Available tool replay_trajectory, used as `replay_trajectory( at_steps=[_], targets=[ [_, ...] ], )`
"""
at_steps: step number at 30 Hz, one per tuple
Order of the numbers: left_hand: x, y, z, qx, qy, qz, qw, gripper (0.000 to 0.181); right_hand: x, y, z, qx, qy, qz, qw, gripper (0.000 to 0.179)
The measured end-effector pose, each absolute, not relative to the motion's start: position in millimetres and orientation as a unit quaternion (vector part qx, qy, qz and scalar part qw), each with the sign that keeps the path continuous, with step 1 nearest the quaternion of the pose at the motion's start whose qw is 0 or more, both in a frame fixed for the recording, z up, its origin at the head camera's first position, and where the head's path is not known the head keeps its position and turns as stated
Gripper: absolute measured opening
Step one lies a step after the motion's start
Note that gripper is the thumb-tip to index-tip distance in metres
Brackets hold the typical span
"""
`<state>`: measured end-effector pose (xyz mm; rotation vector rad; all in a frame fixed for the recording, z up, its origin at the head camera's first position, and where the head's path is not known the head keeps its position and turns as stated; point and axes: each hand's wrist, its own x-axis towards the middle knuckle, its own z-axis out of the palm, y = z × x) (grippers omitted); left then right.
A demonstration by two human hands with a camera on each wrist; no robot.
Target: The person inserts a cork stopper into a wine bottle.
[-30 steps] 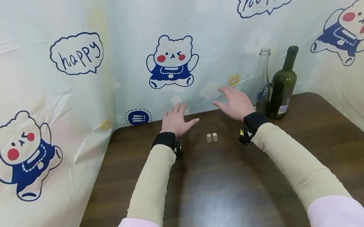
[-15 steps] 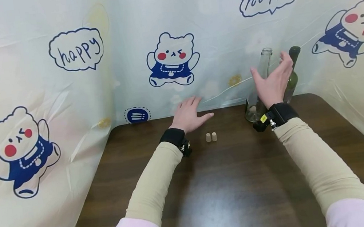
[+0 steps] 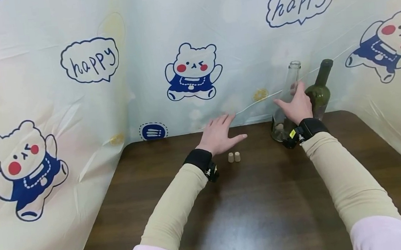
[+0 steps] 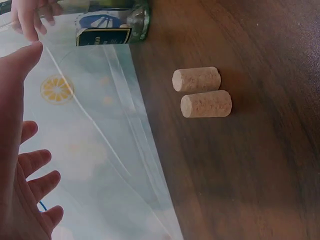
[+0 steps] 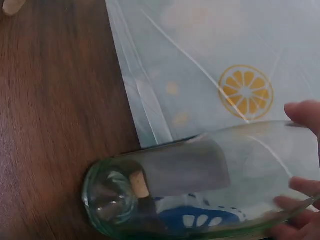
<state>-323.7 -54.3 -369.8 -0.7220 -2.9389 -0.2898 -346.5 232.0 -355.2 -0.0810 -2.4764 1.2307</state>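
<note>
My right hand (image 3: 298, 105) grips the clear glass bottle (image 3: 278, 128) near its shoulder. In the right wrist view, the thumb (image 5: 302, 114) lies along one side of the upright bottle, and fingers show through its glass. A small cork-coloured piece (image 5: 140, 184) is visible through the glass near the base; I cannot tell whether it is inside. Over the table's far edge, my left hand (image 3: 217, 136) is spread with nothing in it. Just right of its wrist stand two corks side by side, a left one (image 3: 230, 158) and a right one (image 3: 238, 157).
A dark green wine bottle (image 3: 321, 87) stands right beside the clear one, partly behind my right hand. The brown wooden table (image 3: 253, 216) meets a printed curtain (image 3: 138, 82) at its back edge and along the left.
My right hand has moved right to the bottles, then lowered onto the clear bottle. My left hand has drifted right, closer above the corks. The corks have stayed in place.
</note>
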Motion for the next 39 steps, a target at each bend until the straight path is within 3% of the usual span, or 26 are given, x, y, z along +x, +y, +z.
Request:
replay_trajectory(
  at_steps=[9, 21, 31, 34, 39],
  targets=[
    [-322, -52, -374, -0.239, -0.965, -0.102, 0.047, 0.093, -345, 236, -356, -0.042, -0.896, 0.415, 0.151, 0.094],
    [-320, -35, -369, -0.261, -0.955, -0.128, 0.057, 0.093, -337, 214, -341, -0.004, -0.899, 0.41, 0.153, 0.092],
    [-309, -16, -347, -0.251, -0.926, -0.277, 0.041, 0.12, -318, 166, -290, 0.074, -0.899, 0.398, 0.168, 0.092],
    [-303, -15, -338, -0.233, -0.911, -0.334, 0.062, 0.125, -309, 152, -278, 0.097, -0.893, 0.404, 0.173, 0.087],
    [-293, -22, -330, -0.237, -0.894, -0.346, 0.154, 0.12, -292, 133, -263, 0.134, -0.88, 0.418, 0.18, 0.079]
  ],
)
